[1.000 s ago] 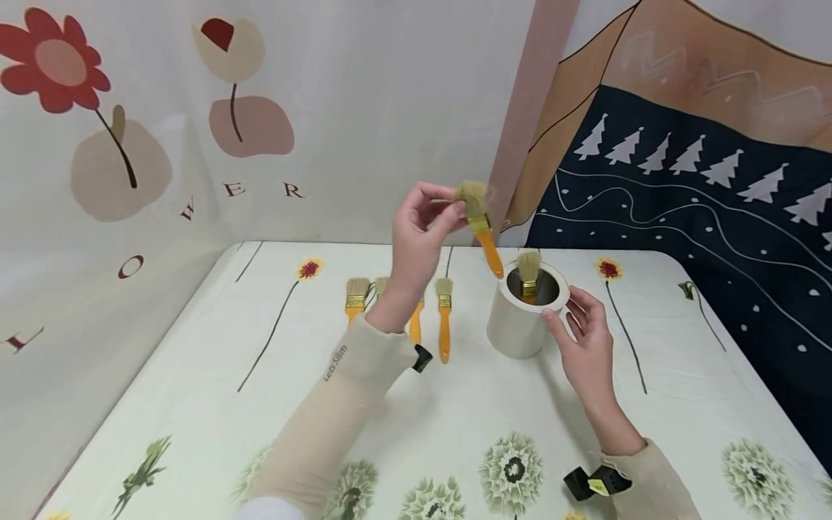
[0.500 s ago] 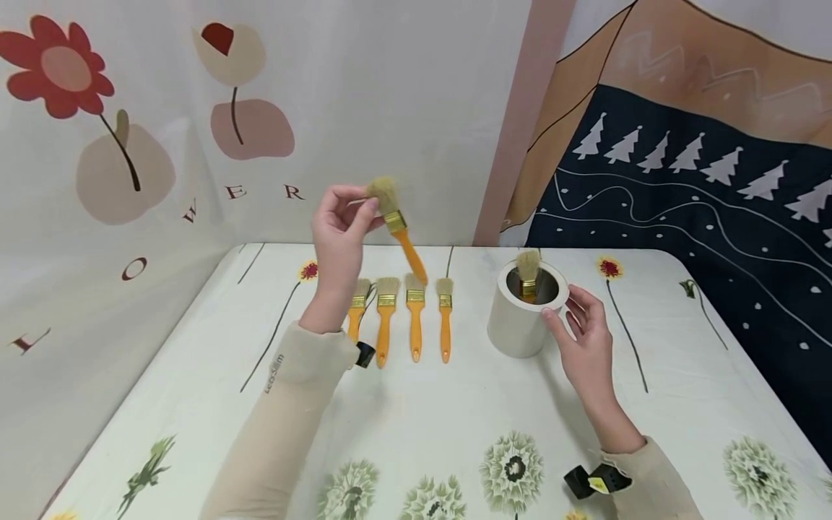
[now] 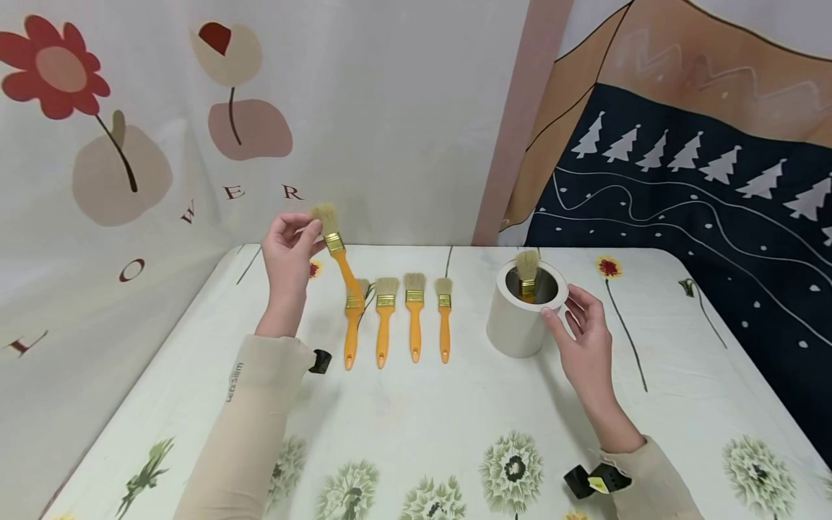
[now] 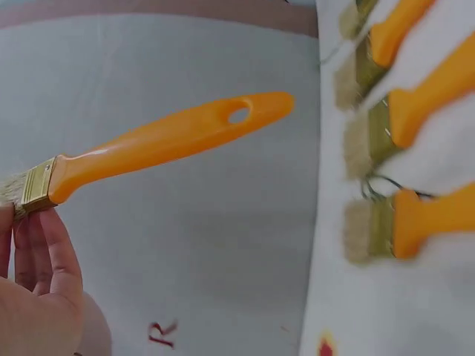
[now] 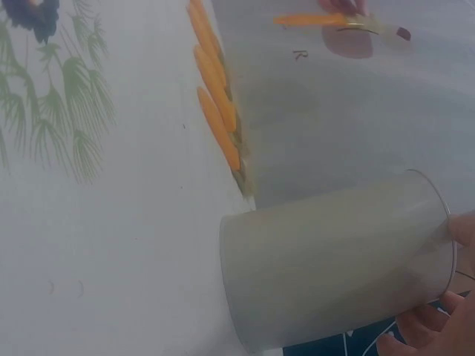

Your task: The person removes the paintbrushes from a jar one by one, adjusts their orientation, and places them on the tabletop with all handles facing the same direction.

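My left hand pinches a paintbrush by its bristles, raised near the table's back left. Its orange handle slants downward and overlaps the leftmost lying brush in the head view. The left wrist view shows the brass-coloured ferrule and the hole in the handle. At right stands a pale grey cylindrical can, its top uncovered. One paintbrush stands in it bristles up, the handle hidden inside. Thumb and fingers of my right hand hold the can at its upper right rim.
Several more paintbrushes lie in a row left of the can, bristles toward the back. A pale flower-print cloth covers the table. Behind it hangs a printed curtain, with a dark tree-patterned fabric on the right.
My left hand has carried the paintbrush leftward from beside the can to over the row's left end, and slightly lower. The right hand and can have stayed put.
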A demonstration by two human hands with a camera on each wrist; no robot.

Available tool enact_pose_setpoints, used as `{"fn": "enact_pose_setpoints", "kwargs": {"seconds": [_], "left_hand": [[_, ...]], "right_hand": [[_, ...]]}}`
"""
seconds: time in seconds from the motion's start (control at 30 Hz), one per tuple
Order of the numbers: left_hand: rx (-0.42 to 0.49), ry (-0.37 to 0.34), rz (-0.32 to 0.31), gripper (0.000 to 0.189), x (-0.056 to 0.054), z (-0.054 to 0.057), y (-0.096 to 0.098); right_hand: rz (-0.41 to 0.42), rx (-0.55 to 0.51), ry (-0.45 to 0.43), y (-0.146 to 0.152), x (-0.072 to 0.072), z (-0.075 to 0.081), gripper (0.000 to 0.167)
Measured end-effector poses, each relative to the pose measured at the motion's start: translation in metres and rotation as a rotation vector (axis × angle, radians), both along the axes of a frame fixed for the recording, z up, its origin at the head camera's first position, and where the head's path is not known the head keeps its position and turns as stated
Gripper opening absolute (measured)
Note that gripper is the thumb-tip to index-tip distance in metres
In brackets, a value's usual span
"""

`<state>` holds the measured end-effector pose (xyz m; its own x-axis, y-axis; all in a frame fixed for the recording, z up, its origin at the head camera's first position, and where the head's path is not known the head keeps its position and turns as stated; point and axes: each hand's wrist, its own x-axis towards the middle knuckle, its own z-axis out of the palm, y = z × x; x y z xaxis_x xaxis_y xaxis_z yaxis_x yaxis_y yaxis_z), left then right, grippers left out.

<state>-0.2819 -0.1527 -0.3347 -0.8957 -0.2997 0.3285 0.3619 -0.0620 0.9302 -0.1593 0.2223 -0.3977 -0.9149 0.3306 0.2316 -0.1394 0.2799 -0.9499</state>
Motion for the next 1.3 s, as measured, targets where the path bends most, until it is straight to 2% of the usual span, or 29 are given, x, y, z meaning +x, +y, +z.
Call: {"fn": "enact_pose_setpoints", "kwargs": {"seconds": [0.27, 0.33, 0.5, 0.67, 0.83, 1.1, 1.3], "left_hand": [[-0.026, -0.258, 0.014, 0.009, -0.016, -0.023, -0.028], [-0.053, -0.315, 0.013, 0.008, -0.019, -0.029, -0.034], [-0.188, -0.438, 0.008, 0.011, -0.023, -0.043, -0.044], [-0.299, -0.525, -0.052, 0.010, -0.026, -0.055, -0.051], [-0.364, -0.594, -0.100, 0.014, -0.027, -0.064, -0.053], [-0.408, -0.714, -0.122, 0.028, -0.034, -0.073, -0.053], [-0.439, -0.789, -0.119, 0.032, -0.041, -0.083, -0.055]], "right_hand": [[-0.004, 0.003, 0.002, 0.000, -0.001, 0.002, 0.060], [-0.005, 0.003, 0.003, 0.000, -0.001, 0.002, 0.059], [-0.004, 0.009, 0.003, -0.001, -0.001, 0.003, 0.059], [-0.008, 0.011, 0.002, -0.001, 0.000, 0.003, 0.059], [-0.004, 0.004, 0.003, 0.000, 0.000, 0.002, 0.059], [-0.004, -0.002, -0.002, -0.001, 0.001, 0.001, 0.058], [-0.002, 0.007, 0.000, 0.000, 0.000, 0.000, 0.058]]}}
